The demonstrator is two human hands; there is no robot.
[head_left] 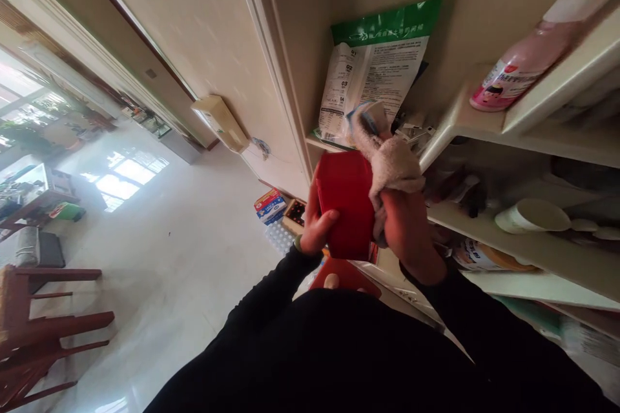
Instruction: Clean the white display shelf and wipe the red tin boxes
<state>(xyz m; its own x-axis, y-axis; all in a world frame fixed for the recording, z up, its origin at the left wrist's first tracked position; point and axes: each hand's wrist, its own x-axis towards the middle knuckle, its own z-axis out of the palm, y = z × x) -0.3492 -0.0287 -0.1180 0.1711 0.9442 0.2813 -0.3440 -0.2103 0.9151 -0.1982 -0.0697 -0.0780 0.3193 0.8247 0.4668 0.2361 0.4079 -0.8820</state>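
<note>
My left hand (314, 222) grips the left side of a red box (346, 203) held up in front of a shelf unit. My right hand (404, 222) is closed on a beige cloth (390, 161) pressed against the box's right upper side. Behind the box, a white and green printed bag (372, 71) stands on the shelf.
A pink bottle (520, 68) lies on an upper shelf (557, 93) at right. A white bowl (530, 216) sits on the shelf below. Cartons (270, 204) stand on the floor by the wall. A wooden chair (33, 329) is at far left. A red item (345, 277) lies below the box.
</note>
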